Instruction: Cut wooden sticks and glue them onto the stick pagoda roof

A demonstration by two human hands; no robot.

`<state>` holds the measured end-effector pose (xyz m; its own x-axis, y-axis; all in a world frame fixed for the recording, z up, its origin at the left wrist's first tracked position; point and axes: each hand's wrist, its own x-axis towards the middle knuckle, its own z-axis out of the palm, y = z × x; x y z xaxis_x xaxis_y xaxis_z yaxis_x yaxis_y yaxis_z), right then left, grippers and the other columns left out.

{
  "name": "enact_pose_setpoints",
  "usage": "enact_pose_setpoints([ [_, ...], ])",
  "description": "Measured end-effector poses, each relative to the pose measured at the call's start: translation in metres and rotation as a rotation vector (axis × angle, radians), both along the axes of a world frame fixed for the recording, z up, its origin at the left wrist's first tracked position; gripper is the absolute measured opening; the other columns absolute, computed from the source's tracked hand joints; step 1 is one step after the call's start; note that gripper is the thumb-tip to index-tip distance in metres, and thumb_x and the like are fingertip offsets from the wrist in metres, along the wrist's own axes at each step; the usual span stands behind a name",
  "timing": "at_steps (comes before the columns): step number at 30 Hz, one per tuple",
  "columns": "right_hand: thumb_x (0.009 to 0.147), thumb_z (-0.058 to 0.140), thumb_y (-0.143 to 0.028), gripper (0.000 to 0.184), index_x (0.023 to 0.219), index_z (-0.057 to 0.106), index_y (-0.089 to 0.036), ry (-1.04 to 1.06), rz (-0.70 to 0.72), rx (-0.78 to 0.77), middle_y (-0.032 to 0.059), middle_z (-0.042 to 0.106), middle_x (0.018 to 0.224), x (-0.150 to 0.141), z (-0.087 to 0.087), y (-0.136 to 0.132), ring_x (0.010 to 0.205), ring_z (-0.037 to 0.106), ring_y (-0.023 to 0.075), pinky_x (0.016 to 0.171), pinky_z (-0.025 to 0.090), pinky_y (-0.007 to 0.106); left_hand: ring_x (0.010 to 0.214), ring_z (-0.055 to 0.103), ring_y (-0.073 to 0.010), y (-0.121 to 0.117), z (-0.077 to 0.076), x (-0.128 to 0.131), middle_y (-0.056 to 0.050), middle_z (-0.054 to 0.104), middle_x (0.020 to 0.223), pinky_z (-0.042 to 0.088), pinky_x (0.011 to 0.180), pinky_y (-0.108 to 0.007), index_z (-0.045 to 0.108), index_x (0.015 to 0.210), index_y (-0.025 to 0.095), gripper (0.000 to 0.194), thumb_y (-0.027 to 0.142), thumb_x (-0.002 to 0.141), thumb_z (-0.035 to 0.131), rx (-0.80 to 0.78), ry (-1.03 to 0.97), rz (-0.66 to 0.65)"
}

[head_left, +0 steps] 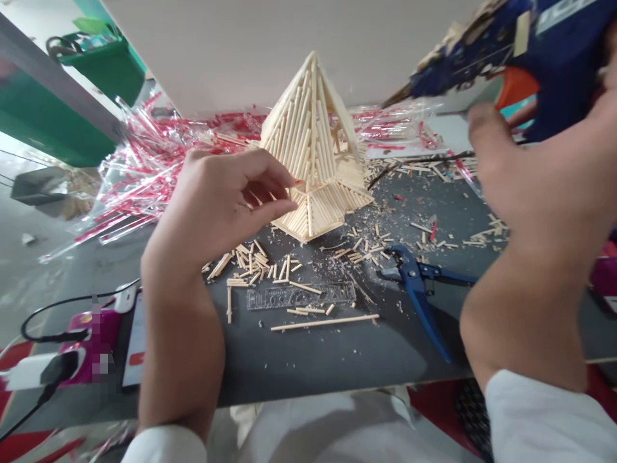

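A pointed tower model (313, 148) built of thin wooden sticks stands on the dark grey board (337, 354). My left hand (226, 199) rests at its left side, fingers curled and pinched against the model's lower edge. Whether a stick is between the fingertips is hidden. My right hand (544, 186) is raised at the right, shut on a blue hot glue gun (520, 45) with an orange trigger. The gun's nozzle points left toward the model, a little apart from it.
Cut stick pieces (250, 260) litter the board, with one long stick (325, 321) and a clear ruler (301, 296). Blue-handled cutters (419, 283) lie at the right. Red-and-clear wrappers (139, 173) pile up behind. A phone and chargers (96, 341) sit at the left.
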<state>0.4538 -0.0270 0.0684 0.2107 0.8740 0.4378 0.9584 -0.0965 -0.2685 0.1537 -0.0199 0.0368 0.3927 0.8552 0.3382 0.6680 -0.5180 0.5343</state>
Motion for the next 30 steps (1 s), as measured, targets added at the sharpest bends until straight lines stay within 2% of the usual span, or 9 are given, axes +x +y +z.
enact_pose_setpoints([
  [1,0.095,0.059,-0.049,0.062,0.142,0.056,-0.01,-0.061,0.05,0.12,0.0174,0.063,0.137,0.013,-0.008,0.007,0.13,0.059,0.0324,0.111,0.045,0.035,0.068,0.072,-0.0154,0.0,-0.001,0.0,0.003,0.075,0.079,0.062,0.071,-0.033,0.072,0.092,0.025,0.015,0.032,0.083,0.081,-0.018,-0.029,-0.01],
  [3,0.095,0.055,-0.051,0.054,0.128,0.067,-0.009,-0.137,-0.052,0.044,0.0251,0.07,0.122,0.041,-0.026,0.023,0.116,0.067,0.0377,0.097,0.05,0.043,0.069,0.072,-0.0149,0.001,-0.002,0.001,0.003,0.075,0.079,0.062,0.072,-0.032,0.072,0.09,0.025,0.014,0.03,0.081,0.082,-0.041,-0.045,-0.01],
  [7,0.096,0.047,-0.055,0.067,0.12,0.07,0.003,-0.368,-0.159,-0.588,0.0364,0.068,0.118,0.08,-0.064,0.06,0.109,0.067,0.0405,0.08,0.045,0.045,0.071,0.073,-0.0153,0.002,-0.003,0.003,0.002,0.076,0.081,0.062,0.072,-0.03,0.072,0.089,0.023,0.016,0.031,0.078,0.081,-0.053,-0.044,-0.003],
  [11,0.091,0.062,-0.05,0.055,0.106,0.076,0.001,-0.377,-0.057,-0.874,0.0325,0.071,0.114,0.086,-0.081,0.079,0.1,0.068,0.0369,0.075,0.042,0.042,0.071,0.072,-0.0134,0.002,-0.002,0.005,0.0,0.076,0.082,0.059,0.07,-0.026,0.073,0.089,0.019,0.014,0.028,0.08,0.08,-0.054,-0.048,-0.035],
  [14,0.096,0.054,-0.048,0.051,0.114,0.074,-0.004,-0.345,0.06,-0.694,0.0275,0.072,0.118,0.065,-0.07,0.064,0.107,0.066,0.0341,0.082,0.044,0.041,0.072,0.071,-0.0127,0.002,-0.002,0.007,-0.001,0.076,0.085,0.058,0.07,-0.025,0.072,0.09,0.018,0.014,0.027,0.081,0.079,-0.057,-0.078,-0.059],
  [15,0.095,0.057,-0.044,0.046,0.116,0.073,-0.006,-0.268,0.156,-0.492,0.0238,0.073,0.117,0.052,-0.063,0.054,0.105,0.068,0.0315,0.084,0.045,0.04,0.073,0.072,-0.0128,0.002,-0.003,0.008,-0.002,0.076,0.086,0.059,0.071,-0.025,0.072,0.09,0.018,0.014,0.026,0.081,0.08,-0.066,-0.098,-0.073],
  [19,0.095,0.065,-0.026,0.021,0.112,0.073,-0.016,0.1,0.715,0.093,0.0071,0.077,0.103,-0.008,-0.042,0.006,0.083,0.07,0.0156,0.083,0.053,0.03,0.075,0.073,-0.0126,0.0,-0.007,0.014,-0.002,0.076,0.087,0.059,0.071,-0.023,0.073,0.09,0.019,0.016,0.025,0.079,0.083,-0.122,-0.229,-0.15],
  [23,0.096,0.069,-0.021,0.015,0.111,0.068,-0.023,0.197,1.017,0.215,-0.0011,0.074,0.102,-0.047,-0.045,-0.021,0.082,0.07,0.0106,0.079,0.054,0.026,0.069,0.071,-0.0109,0.0,-0.01,0.019,-0.001,0.074,0.079,0.056,0.062,-0.02,0.073,0.088,0.019,0.017,0.022,0.077,0.086,-0.233,-0.362,-0.253],
  [30,0.099,0.059,-0.01,0.023,0.107,0.074,-0.026,0.216,1.139,0.243,-0.0007,0.074,0.105,-0.052,-0.061,-0.017,0.086,0.07,0.0082,0.072,0.053,0.022,0.07,0.076,-0.0152,0.003,-0.012,0.017,-0.002,0.076,0.074,0.061,0.065,-0.022,0.068,0.085,0.018,0.015,0.016,0.079,0.082,-0.512,-0.477,-0.325],
])
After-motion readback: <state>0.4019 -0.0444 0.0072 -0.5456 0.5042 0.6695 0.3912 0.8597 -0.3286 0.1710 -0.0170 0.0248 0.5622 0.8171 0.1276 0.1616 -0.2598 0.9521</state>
